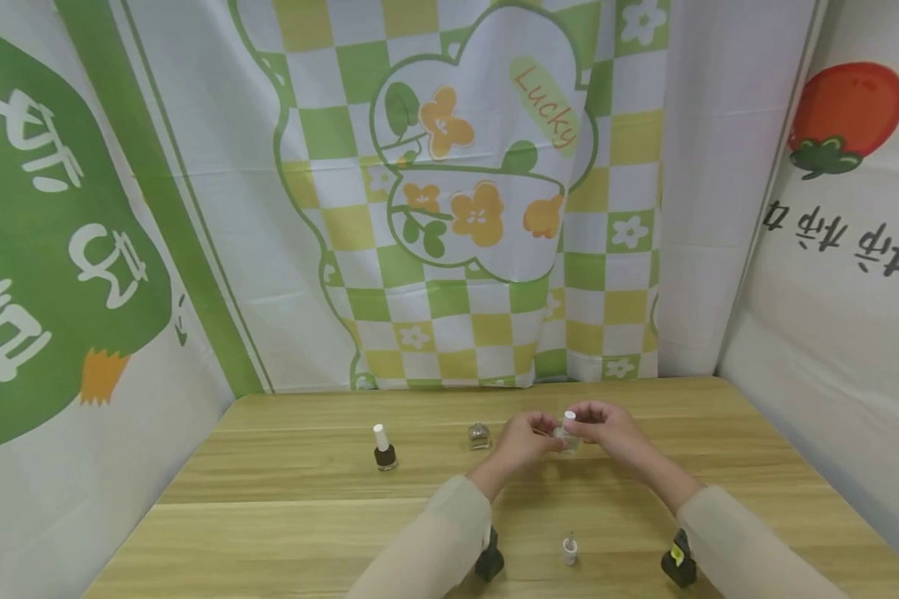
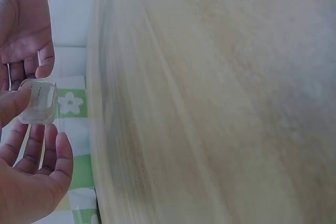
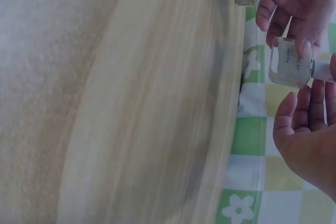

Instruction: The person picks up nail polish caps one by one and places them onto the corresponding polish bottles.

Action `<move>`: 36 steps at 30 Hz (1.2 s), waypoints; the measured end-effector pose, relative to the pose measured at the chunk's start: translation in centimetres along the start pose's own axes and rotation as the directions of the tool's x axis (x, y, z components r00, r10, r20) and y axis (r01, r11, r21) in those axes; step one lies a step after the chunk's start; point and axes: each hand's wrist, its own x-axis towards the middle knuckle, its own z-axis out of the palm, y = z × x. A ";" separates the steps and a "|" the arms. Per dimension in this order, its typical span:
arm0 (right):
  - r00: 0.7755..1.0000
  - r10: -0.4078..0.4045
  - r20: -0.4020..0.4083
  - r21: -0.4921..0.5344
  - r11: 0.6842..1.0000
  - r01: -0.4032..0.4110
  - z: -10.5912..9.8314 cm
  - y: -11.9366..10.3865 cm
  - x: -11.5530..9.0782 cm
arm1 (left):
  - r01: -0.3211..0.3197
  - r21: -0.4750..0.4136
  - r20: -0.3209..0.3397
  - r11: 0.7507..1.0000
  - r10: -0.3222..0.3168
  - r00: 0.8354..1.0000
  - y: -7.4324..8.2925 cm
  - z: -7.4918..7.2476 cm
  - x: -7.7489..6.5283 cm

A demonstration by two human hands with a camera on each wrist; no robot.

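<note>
A clear nail polish bottle (image 3: 290, 64) with a white cap (image 1: 569, 418) is held between both hands over the right part of the table. My left hand (image 1: 528, 441) pinches its glass body, the thumb lying across the printed front in the right wrist view. The fingers of my right hand (image 1: 607, 424) grip the white cap, which sits on the bottle's neck. To the left of the hands stands a small uncapped glass bottle (image 1: 479, 436). Nearer the front, a loose white cap (image 1: 570, 549) stands with its thin brush pointing up.
A dark nail polish bottle (image 1: 384, 457) with a tall white cap stands upright further left on the wooden table (image 1: 285, 474). Behind the table hangs a checked curtain (image 1: 487, 316), with printed cloth on both sides. Black devices (image 1: 489, 561) show at the wrists.
</note>
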 end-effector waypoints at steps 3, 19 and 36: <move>1.000 0.014 -0.005 -0.005 1.000 -0.014 -0.1 0.4 0.3 | -0.009 -0.012 -0.004 1.000 0.009 1.000 -0.1 0.2 0.3; 1.000 0.026 0.006 0.007 1.000 -0.026 -0.1 2.0 1.3 | -0.004 0.004 0.000 1.000 0.004 1.000 -1.2 1.0 1.2; 1.000 0.009 0.008 0.005 1.000 -0.009 0.3 3.0 1.6 | -0.012 0.107 -0.016 0.994 0.013 1.000 -1.6 1.4 1.3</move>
